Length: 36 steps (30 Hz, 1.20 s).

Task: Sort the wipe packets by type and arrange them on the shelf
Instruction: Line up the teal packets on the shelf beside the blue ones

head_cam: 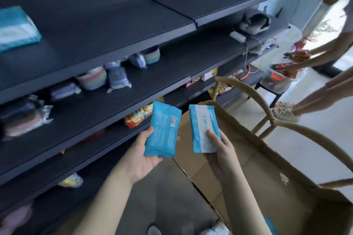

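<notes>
Upper shelf (114, 30) lies open (one blue packet (17, 26) far left).

Pastel striped cups (93, 80) — a second person (328, 50) bends over a clear bin (275, 82).

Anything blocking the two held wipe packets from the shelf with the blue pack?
Nothing visible. Left hand holds the barcode-side packet, right hand the white-front packet, both in open air; the shelf beside the blue pack is bare.

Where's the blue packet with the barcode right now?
In the head view, the blue wipe packet sits in the left hand, lower centre, just left of the white-fronted packet held by the right hand.
</notes>
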Available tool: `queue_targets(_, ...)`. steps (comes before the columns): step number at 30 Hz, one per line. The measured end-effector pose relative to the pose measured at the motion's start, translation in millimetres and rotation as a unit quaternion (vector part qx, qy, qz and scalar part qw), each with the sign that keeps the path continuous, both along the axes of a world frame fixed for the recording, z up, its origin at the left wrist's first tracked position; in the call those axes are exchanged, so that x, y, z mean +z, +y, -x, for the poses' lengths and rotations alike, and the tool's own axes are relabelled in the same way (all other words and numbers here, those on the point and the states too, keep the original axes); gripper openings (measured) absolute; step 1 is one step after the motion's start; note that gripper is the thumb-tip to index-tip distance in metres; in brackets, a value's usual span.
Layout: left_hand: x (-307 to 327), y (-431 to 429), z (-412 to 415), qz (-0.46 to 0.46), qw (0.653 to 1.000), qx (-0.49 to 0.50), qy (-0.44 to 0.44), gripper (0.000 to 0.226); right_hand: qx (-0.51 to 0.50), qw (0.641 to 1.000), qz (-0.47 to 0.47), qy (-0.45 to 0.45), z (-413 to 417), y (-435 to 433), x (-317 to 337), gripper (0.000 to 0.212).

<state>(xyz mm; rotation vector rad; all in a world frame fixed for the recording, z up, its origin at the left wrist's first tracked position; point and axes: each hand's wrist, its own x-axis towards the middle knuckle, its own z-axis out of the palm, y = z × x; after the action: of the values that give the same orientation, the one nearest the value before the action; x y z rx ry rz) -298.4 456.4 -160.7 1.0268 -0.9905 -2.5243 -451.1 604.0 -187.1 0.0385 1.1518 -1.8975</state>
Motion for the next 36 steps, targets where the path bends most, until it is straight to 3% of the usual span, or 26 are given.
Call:
queue_targets(4, 30, -31, -47, -0.012, 0.996, 0.077, 0.033, 0.057, 0.06, 0.998, 0.005, 0.035, -25, -54, 33, 0.05)
queue_targets(9, 49, -69, -82, 0.027, 0.984, 0.169, 0.05, 0.04, 0.096, 0.993, 0.024, 0.07, -38, -117, 58, 0.048)
queue_targets(14, 68, -110, -90, 0.218, 0.952, 0.201, -0.081, 0.081, 0.154, 0.983, 0.039, 0.093, -35, -184, 79, 0.039)
queue_targets(16, 75, -130, -87, 0.247, 0.936, 0.229, -0.104, 0.072, 0.183, 0.976, 0.054, 0.1, -31, -213, 88, 0.037)
queue_targets(19, 84, -164, -79, 0.256, 0.912, 0.303, -0.107, 0.033, 0.213, 0.969, 0.072, 0.101, -22, -258, 104, 0.035)
queue_targets(20, 87, -175, -77, 0.256, 0.903, 0.328, -0.108, 0.03, 0.219, 0.967, 0.079, 0.101, -18, -273, 109, 0.035)
queue_targets(23, 92, -206, -74, 0.249, 0.882, 0.39, -0.094, 0.049, 0.247, 0.958, 0.095, 0.111, -8, -316, 126, 0.03)
queue_targets(29, 101, -247, -82, 0.21, 0.853, 0.472, -0.075, 0.04, 0.308, 0.933, 0.08, 0.171, 0, -390, 130, 0.027)
queue_targets(36, 101, -303, -100, 0.207, 0.823, 0.527, -0.055, 0.04, 0.298, 0.931, 0.068, 0.2, -15, -459, 121, 0.019)
